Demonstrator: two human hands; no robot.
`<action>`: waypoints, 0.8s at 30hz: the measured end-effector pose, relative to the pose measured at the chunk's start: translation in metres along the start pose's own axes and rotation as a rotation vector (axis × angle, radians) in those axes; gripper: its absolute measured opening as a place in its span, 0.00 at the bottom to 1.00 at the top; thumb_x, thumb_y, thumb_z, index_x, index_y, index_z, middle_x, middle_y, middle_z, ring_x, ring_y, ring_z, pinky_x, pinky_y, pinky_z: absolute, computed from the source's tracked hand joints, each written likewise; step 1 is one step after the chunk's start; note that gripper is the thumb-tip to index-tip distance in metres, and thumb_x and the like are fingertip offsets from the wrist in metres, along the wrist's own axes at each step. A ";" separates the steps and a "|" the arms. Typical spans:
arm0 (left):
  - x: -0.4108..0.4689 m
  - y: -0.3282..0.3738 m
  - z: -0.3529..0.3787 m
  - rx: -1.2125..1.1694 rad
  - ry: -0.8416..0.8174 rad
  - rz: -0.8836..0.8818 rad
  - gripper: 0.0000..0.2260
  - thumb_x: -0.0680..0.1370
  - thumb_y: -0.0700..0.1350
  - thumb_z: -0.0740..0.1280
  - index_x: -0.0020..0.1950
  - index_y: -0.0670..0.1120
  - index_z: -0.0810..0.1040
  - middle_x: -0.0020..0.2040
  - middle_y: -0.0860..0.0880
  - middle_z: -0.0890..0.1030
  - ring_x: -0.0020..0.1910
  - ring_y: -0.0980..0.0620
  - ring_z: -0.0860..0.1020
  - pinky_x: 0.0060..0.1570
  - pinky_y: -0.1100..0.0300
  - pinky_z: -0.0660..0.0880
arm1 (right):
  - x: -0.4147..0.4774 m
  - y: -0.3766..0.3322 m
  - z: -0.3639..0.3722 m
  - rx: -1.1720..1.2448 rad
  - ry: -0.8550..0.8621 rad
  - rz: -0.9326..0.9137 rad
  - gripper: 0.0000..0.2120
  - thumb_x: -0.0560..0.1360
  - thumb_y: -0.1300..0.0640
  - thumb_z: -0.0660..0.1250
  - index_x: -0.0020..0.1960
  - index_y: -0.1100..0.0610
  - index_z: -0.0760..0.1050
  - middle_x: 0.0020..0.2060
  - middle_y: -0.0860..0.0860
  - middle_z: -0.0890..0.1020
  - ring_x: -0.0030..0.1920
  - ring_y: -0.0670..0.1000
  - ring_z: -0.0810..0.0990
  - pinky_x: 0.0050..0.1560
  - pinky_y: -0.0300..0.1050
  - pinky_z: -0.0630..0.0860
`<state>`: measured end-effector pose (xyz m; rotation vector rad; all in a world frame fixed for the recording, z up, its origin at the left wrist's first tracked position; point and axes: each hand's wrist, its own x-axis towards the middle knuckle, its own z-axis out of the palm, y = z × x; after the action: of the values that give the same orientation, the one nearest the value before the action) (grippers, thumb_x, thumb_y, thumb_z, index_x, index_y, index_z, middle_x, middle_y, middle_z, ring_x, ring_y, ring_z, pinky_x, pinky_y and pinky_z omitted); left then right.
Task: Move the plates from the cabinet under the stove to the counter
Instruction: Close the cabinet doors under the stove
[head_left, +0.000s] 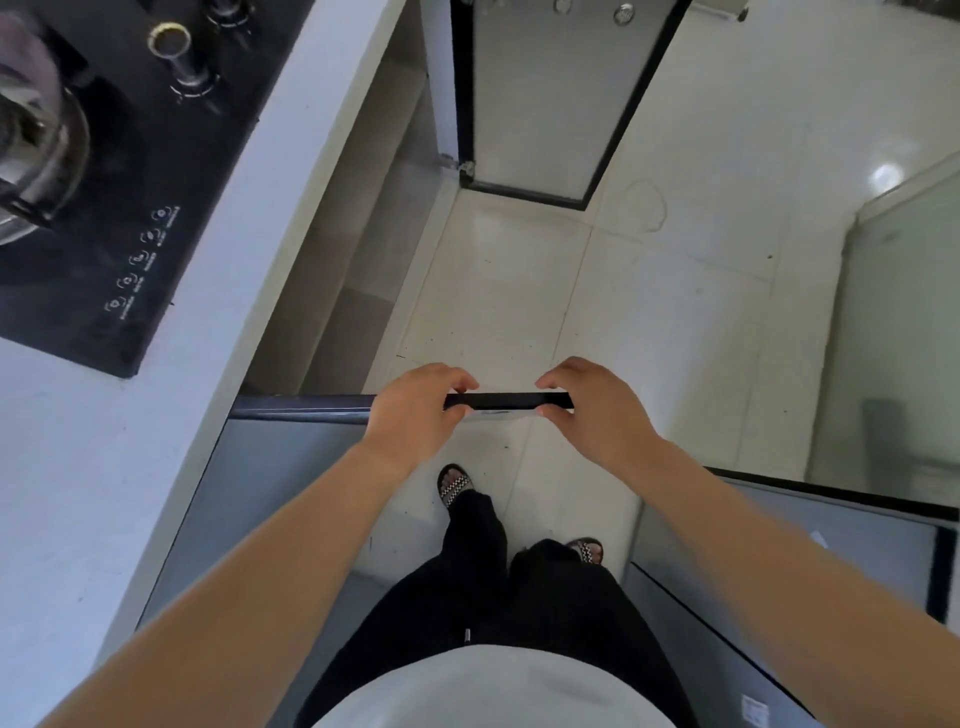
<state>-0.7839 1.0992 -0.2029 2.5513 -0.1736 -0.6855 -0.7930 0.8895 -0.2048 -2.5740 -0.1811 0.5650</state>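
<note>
We look straight down and see both hands on the top edge of an open cabinet door (311, 457), a grey glass panel in a black frame that swings out from under the stove. The left hand (415, 410) grips the black top rail (509, 401), its fingers (460, 382) curled over the far side and the thumb pressed against the near side. The right hand (597, 410) holds the same rail just beside it, fingers (553, 382) hooked over the top and thumb underneath, so both hands pinch the rail with a short bare stretch between them. On the left, the white tabletop (78, 467) carries a black cooktop (130, 171) with a steel pot (36, 135) on it. A second cabinet door (540, 98) stands open farther along, and another glass door (779, 561) is at lower right. We cannot see any plates; the cabinet interior (358, 270) beneath the stove shows only bare shelves from this angle. Sandalled feet (456, 486) stand on the tiled floor (649, 322).
</note>
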 end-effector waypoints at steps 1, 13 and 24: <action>0.001 -0.001 -0.001 0.006 -0.001 -0.001 0.10 0.76 0.47 0.66 0.57 0.52 0.78 0.55 0.53 0.79 0.54 0.52 0.76 0.50 0.59 0.72 | 0.001 0.001 0.000 -0.001 0.002 0.007 0.11 0.75 0.56 0.66 0.57 0.55 0.78 0.53 0.51 0.79 0.51 0.52 0.77 0.47 0.38 0.69; 0.028 0.007 -0.012 -0.046 0.060 -0.089 0.08 0.77 0.46 0.64 0.56 0.52 0.77 0.53 0.53 0.78 0.52 0.52 0.76 0.46 0.57 0.73 | 0.046 0.008 -0.015 0.022 0.037 -0.014 0.09 0.74 0.57 0.68 0.54 0.56 0.80 0.49 0.51 0.80 0.51 0.52 0.76 0.48 0.39 0.69; 0.092 0.011 -0.051 -0.137 0.228 -0.404 0.09 0.77 0.46 0.64 0.56 0.53 0.77 0.53 0.55 0.79 0.50 0.52 0.76 0.45 0.56 0.75 | 0.178 0.004 -0.062 -0.044 -0.077 -0.313 0.10 0.75 0.57 0.66 0.56 0.57 0.78 0.51 0.51 0.79 0.53 0.51 0.75 0.50 0.40 0.72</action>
<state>-0.6788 1.0888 -0.1990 2.5266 0.4605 -0.5193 -0.6053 0.8999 -0.2218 -2.4973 -0.6155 0.5454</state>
